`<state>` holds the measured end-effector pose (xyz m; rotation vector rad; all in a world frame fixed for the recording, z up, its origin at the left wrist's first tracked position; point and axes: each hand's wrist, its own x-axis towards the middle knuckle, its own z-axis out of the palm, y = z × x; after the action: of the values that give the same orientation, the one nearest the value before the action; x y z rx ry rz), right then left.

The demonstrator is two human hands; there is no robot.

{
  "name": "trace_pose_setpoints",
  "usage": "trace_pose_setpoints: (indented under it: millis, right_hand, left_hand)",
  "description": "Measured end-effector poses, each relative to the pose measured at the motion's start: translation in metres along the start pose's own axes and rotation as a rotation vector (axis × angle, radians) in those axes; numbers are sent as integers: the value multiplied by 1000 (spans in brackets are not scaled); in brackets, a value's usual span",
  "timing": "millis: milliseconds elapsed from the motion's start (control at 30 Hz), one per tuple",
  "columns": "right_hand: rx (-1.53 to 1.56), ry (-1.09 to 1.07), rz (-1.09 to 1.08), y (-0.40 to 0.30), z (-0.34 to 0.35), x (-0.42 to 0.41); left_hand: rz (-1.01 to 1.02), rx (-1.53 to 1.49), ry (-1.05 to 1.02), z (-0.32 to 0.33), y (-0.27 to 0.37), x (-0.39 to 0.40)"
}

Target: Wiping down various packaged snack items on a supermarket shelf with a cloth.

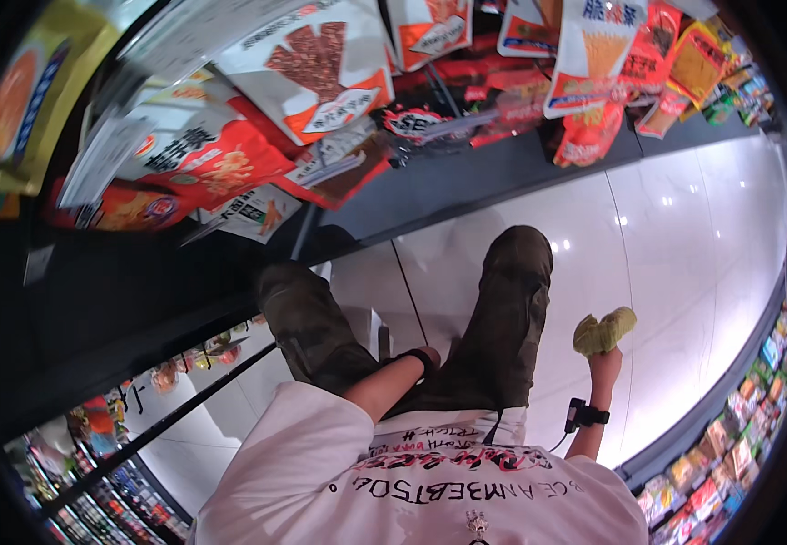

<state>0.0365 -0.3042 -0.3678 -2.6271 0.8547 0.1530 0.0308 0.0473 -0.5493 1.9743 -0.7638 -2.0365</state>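
Note:
My right hand is held out over the floor, beside my right leg. It grips a bunched yellow-green cloth, which puffs out above the fist. A black strap with a small device and a cable sits on that wrist. My left hand is down between my thighs, with a black band on its wrist. Its fingers are mostly hidden, so I cannot tell whether it holds anything. My knees, in dark trousers, are bent and spread towards a dark shelf base.
Packaged snacks hang and lie in front of me, including a white and orange bag and a red bag. Clear label holders jut out at the left. Glossy pale tiles cover the floor. More stocked shelves stand at the right.

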Motion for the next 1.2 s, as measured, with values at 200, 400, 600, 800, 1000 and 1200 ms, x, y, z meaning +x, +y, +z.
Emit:
trace_pose_setpoints:
  millis: [200, 400, 600, 800, 1000, 1200]
  right_hand:
    - [82, 22, -115, -29, 22, 16]
    - [295, -106, -318, -38, 22, -4]
    - [162, -743, -483, 83, 166, -54]
    - [386, -702, -649, 50, 168, -115]
    - [386, -617, -562, 28, 163, -89]
    - [409, -610, -408, -80, 154, -85]
  left_hand:
    - [50, -51, 418, -89, -20, -49]
    - [233, -261, 1186, -112, 19, -221]
    - [170, -196, 1563, -26, 49, -374]
    - [548, -188, 2155, 43, 103, -466]
    - [519, 550, 2593, 9, 106, -510]
    - [492, 422, 2675, 17, 82, -510]
